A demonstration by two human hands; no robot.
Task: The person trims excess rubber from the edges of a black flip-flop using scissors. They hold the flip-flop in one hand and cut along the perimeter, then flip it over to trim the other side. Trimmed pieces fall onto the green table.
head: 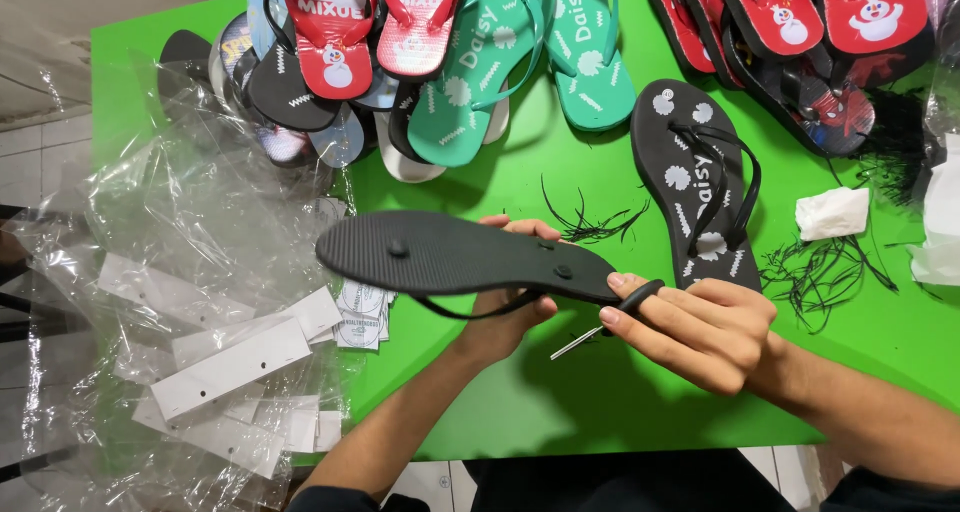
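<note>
A black flip-flop (450,255) is held sole-up over the green table (560,402), its strap hanging below. My left hand (510,307) grips it from underneath near the middle. My right hand (700,327) is at its heel end, closed on a small tool with a black handle (640,294) and a thin metal tip (577,344) pointing left under the sole. A matching black flip-flop (690,177) with white flower marks lies strap-up on the table just beyond my right hand.
Piled flip-flops fill the far edge: red ones (335,32), green ones (500,62), red and black ones (800,32). Clear plastic bags and white card strips (230,367) cover the left. Black thread scraps (820,272) and a white tissue (832,212) lie at right.
</note>
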